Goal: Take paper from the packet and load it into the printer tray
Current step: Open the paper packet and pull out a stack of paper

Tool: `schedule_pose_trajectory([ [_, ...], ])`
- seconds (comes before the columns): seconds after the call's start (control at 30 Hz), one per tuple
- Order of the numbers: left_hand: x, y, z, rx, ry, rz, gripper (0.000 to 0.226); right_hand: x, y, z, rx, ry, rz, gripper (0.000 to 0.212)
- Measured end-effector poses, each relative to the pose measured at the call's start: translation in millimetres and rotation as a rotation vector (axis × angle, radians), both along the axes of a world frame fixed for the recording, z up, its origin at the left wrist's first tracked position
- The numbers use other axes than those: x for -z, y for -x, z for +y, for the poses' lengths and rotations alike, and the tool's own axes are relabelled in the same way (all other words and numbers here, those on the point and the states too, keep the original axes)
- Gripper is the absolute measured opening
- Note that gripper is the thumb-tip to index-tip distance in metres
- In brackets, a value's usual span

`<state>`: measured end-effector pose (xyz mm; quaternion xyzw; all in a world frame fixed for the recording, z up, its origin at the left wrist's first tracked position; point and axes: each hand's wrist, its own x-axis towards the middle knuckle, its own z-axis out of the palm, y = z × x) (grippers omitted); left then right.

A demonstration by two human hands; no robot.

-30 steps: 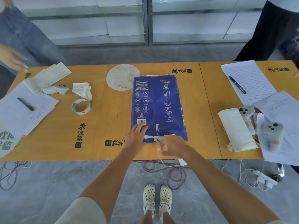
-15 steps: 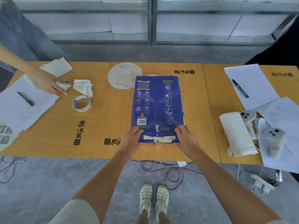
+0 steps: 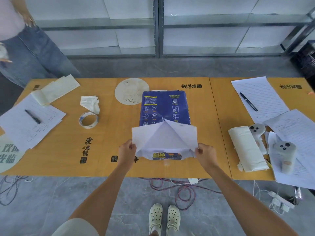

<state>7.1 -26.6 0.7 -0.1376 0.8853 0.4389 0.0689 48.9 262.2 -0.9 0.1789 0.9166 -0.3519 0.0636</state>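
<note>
A blue paper packet [image 3: 163, 106] lies lengthwise on the orange table [image 3: 119, 137], its near end toward me. The wrapper flaps [image 3: 164, 138] at that end are folded up and spread wide, showing their white inside. My left hand [image 3: 127, 150] pinches the left flap's edge. My right hand [image 3: 205, 151] pinches the right flap's edge. A blue and yellow strip of the wrapper [image 3: 167, 155] shows below the flaps. No printer or tray is in view.
A tape roll [image 3: 88, 120], crumpled tissue [image 3: 90, 103] and a round disc [image 3: 131, 91] lie to the left. Papers with pens sit at both ends [image 3: 29, 123] [image 3: 259, 97]. Two grey controllers [image 3: 283, 154] and a white roll [image 3: 247, 149] are on the right. A person in jeans [image 3: 30, 50] stands far left. Cables [image 3: 172, 186] trail on the floor.
Both hands were flat on the sealed near end of the packet; now they have pulled the end flaps open and up. The other person's hand has left the table.
</note>
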Motion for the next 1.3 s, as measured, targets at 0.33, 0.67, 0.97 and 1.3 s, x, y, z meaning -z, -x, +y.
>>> schedule_pose_trajectory([
  [0.33,6,17,-8,-0.278,-0.102,-0.018,0.017,13,10,16,0.47,0.354,-0.05,0.015],
  [0.67,25,26,-9,-0.276,0.006,0.023,0.021,24,23,18,0.676,0.429,-0.133,0.007],
  [0.97,33,23,-7,-0.205,-0.029,-0.018,0.025,34,25,12,0.708,0.498,-0.149,0.02],
  [1.3,13,19,-4,0.071,0.251,0.006,0.023,12,24,3,0.401,-0.015,-0.092,0.018],
])
